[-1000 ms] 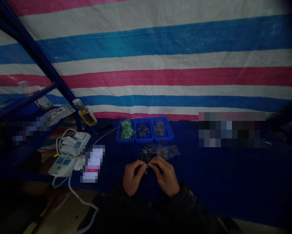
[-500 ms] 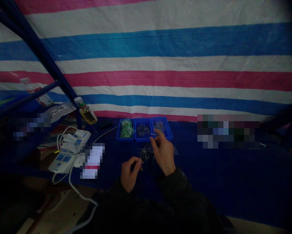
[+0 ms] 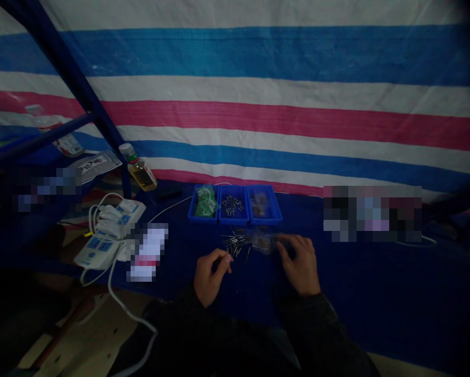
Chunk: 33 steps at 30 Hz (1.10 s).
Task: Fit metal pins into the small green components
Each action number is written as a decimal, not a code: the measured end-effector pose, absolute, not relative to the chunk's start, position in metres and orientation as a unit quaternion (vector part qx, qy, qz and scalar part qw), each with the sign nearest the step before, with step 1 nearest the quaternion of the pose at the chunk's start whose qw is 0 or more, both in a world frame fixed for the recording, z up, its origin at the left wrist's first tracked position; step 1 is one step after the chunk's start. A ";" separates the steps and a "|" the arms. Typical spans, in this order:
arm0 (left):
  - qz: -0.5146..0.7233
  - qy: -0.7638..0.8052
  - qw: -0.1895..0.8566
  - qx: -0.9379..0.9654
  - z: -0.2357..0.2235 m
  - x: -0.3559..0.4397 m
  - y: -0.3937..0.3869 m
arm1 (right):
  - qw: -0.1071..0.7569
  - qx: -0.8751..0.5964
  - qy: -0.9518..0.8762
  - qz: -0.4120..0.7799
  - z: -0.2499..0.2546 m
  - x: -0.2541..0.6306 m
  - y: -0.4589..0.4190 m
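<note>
**Hands at a work surface, seen from the head-worn camera.** The left hand (image 3: 211, 277) was curled, with thumb and forefinger drawn together; whether they pinched anything was too small to tell. The right hand (image 3: 299, 266) lay with its fingers loosely spread, the fingertips (image 3: 284, 246) touching a clear plastic bag (image 3: 264, 242) of small brass-coloured parts. Just ahead of the left hand lay a loose heap of dark metal pins (image 3: 232, 243). Farther ahead, between the hands' lines of reach, stood three blue plastic trays (image 3: 233, 222), holding green packets (image 3: 203, 203), pins (image 3: 231, 204) and brownish packets (image 3: 260, 204), from left to right. All rested on a dark blue cloth (image 3: 356, 283). Left of the left hand lay a white power strip (image 3: 94, 252).
</note>
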<state>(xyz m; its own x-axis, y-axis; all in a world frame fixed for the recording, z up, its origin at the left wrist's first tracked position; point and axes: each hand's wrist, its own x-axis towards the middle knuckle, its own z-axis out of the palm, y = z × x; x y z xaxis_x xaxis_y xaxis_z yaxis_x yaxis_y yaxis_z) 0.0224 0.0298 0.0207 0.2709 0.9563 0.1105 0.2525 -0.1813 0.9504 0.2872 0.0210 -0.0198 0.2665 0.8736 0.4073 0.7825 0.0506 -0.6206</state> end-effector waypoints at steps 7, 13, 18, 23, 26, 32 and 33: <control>0.391 0.455 0.444 0.665 0.020 0.023 0.031 | 0.338 -0.731 -0.593 0.020 -0.036 0.289 0.025; 0.386 0.456 0.445 0.667 0.018 0.022 0.031 | 0.379 -0.717 -0.582 0.055 -0.037 0.291 0.025; 0.388 0.455 0.447 0.665 0.018 0.022 0.031 | 0.475 -0.696 -0.526 0.114 -0.026 0.287 0.024; 0.410 0.454 0.448 0.652 0.019 0.023 0.031 | 0.550 -0.643 -0.522 0.109 -0.013 0.265 0.015; 0.423 0.455 0.450 0.642 0.018 0.024 0.031 | 0.558 -0.594 -0.556 0.163 -0.009 0.239 0.007; 0.422 0.448 0.429 0.661 0.012 0.023 0.032 | 0.542 -0.527 -0.600 0.264 -0.004 0.195 -0.003; 0.426 0.451 0.424 0.660 0.012 0.023 0.032 | 0.536 -0.520 -0.607 0.272 -0.003 0.193 -0.003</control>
<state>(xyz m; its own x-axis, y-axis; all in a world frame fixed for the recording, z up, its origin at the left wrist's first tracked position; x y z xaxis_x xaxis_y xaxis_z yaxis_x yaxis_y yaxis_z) 0.0230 0.0317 0.0117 0.2307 0.9564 0.1791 0.2341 -0.2332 0.9438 0.1927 -0.0033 -0.0034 0.1162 0.9225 0.3682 0.3397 0.3114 -0.8875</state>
